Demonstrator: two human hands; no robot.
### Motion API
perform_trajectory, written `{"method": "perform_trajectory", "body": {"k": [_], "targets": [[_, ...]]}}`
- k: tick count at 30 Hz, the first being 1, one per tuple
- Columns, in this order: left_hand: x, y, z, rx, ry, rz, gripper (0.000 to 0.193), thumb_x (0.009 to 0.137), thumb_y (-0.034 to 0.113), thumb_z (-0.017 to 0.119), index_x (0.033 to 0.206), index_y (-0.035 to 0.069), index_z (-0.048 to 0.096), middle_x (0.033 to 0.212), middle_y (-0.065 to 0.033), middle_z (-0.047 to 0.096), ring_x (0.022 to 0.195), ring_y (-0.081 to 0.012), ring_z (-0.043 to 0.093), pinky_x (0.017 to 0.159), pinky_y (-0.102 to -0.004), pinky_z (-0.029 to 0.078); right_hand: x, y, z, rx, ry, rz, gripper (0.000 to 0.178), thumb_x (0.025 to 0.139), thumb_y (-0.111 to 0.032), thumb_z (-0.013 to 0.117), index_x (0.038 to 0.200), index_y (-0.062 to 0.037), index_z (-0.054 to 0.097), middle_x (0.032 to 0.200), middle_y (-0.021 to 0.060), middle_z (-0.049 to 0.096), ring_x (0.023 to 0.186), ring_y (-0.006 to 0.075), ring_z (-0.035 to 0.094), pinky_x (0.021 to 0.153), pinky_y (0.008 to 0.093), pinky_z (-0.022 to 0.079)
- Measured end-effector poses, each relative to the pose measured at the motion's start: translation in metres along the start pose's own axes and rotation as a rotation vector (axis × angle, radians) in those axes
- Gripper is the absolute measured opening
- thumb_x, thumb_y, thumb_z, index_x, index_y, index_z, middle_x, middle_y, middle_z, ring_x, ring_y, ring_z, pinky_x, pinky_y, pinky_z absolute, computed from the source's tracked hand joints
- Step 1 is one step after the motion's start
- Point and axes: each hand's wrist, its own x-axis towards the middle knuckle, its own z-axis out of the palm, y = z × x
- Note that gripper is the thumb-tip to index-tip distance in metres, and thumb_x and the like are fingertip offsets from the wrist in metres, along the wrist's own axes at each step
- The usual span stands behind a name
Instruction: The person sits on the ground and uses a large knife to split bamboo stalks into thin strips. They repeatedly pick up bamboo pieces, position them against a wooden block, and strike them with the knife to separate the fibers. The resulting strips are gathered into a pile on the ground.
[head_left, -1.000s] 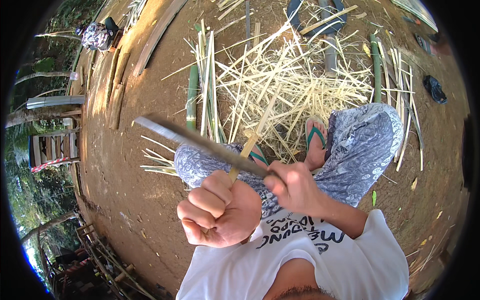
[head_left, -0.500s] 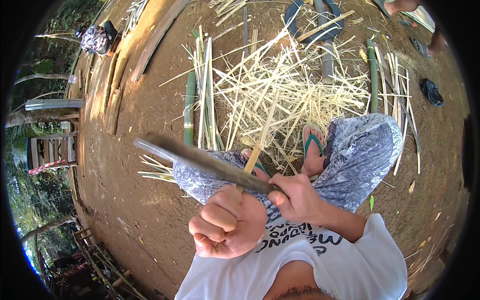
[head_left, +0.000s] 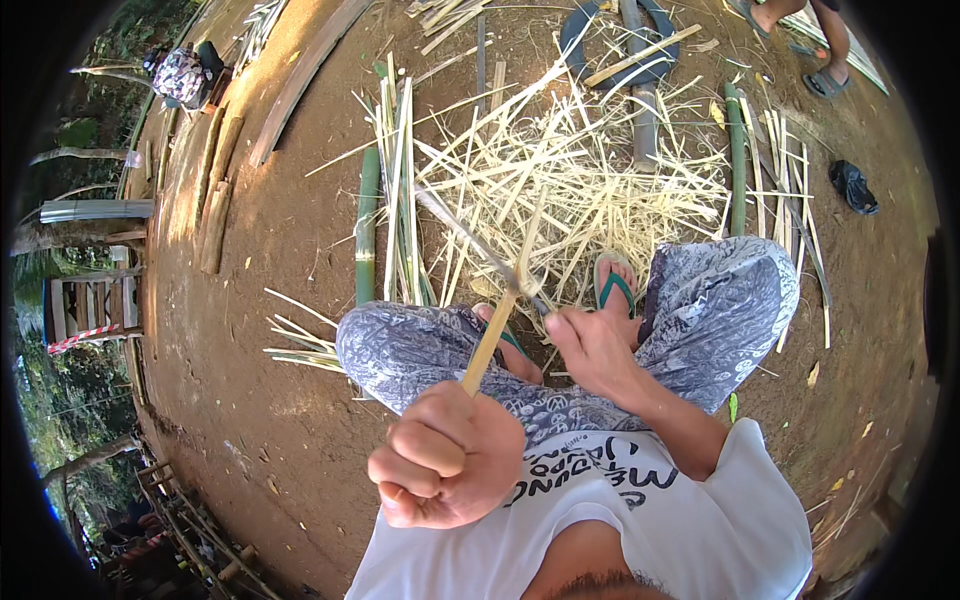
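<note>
A strip [head_left: 486, 345] is clenched in the left hand [head_left: 447, 455], a knife [head_left: 478, 244] in the right hand [head_left: 592, 350] — trimming seemingly unfinished, though shavings [head_left: 600, 195] are heaped toward twelve o'clock.

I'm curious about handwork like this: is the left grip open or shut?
Shut: the left grip is curled into a fist, with the pale strip sticking out beyond it.
</note>
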Motion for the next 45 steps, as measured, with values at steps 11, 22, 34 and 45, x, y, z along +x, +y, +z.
{"method": "perform_trajectory", "body": {"k": [11, 22, 34, 45], "targets": [[0.061, 0.012, 0.006, 0.054, -0.080, -0.059, 0.040, 0.104, 0.029, 0.035, 0.066, 0.018, 0.032, 0.058, 0.0038, 0.031, 0.052, -0.0105, 0.022, 0.053, -0.0312, 0.023, 0.045, 0.046, 0.016, -0.005, 0.003, 0.004, 0.055, 0.100, -0.040, 0.049, 0.072, 0.0053, 0.062, 0.061, 0.0255, 0.057, 0.062, 0.0455, 0.059, 0.059, 0.0497, 0.046], [0.065, -0.011, -0.006, 0.058, 0.002, -0.052, 0.039, 0.103, 0.030, 0.036, 0.067, 0.016, 0.032, 0.057, 0.0036, 0.030, 0.051, -0.0100, 0.023, 0.053, -0.0294, 0.022, 0.055, 0.021, 0.035, 0.061, -0.024, -0.232, 0.052, 0.098, -0.044, 0.051, 0.081, 0.0025, 0.066, 0.060, 0.0234, 0.058, 0.061, 0.0440, 0.061, 0.059, 0.0487, 0.049], [0.092, 0.043, 0.024, 0.032, -0.039, -0.074, 0.039, 0.100, 0.024, 0.044, 0.065, 0.017, 0.028, 0.062, 0.0027, 0.027, 0.058, -0.0117, 0.023, 0.060, -0.0306, 0.024, 0.097, 0.033, 0.055, 0.043, -0.004, 0.001, 0.057, 0.101, -0.040, 0.049, 0.072, 0.0069, 0.063, 0.054, 0.0227, 0.052, 0.049, 0.0342, 0.051, 0.053, 0.0432, 0.042], [0.139, 0.017, 0.019, -0.009, -0.364, -0.475, 0.035, 0.106, 0.033, 0.042, 0.078, 0.016, 0.034, 0.065, 0.0038, 0.033, 0.053, -0.0085, 0.025, 0.055, -0.0289, 0.025, 0.114, 0.113, 0.075, 0.030, -0.067, 0.203, 0.073, 0.099, -0.056, 0.043, 0.072, 0.0077, 0.066, 0.057, 0.0269, 0.056, 0.059, 0.0434, 0.060, 0.061, 0.0501, 0.045]]}}
